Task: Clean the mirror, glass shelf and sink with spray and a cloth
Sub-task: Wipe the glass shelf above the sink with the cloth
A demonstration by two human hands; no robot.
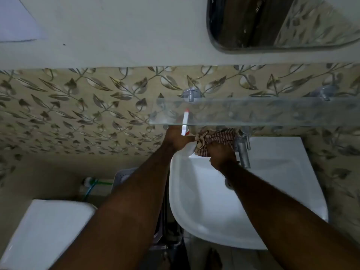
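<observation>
Two hands under shelf (253, 112): left grip (178, 138) clamped on spray (184, 123), right grip (220, 152), at 3 o'clock, bunching cloth (212, 140) to wipe sink (214, 201) rim.

Both bare arms stretched forward, nearly straight. Left hand (176, 138) is curled shut around something, right hand (222, 154) is clenched too, knuckles up, just beside it.

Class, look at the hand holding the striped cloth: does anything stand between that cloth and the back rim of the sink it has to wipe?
Nothing visible does. The right hand already presses the striped cloth on the sink rim, left of the tap. The glass shelf hangs above.
</observation>
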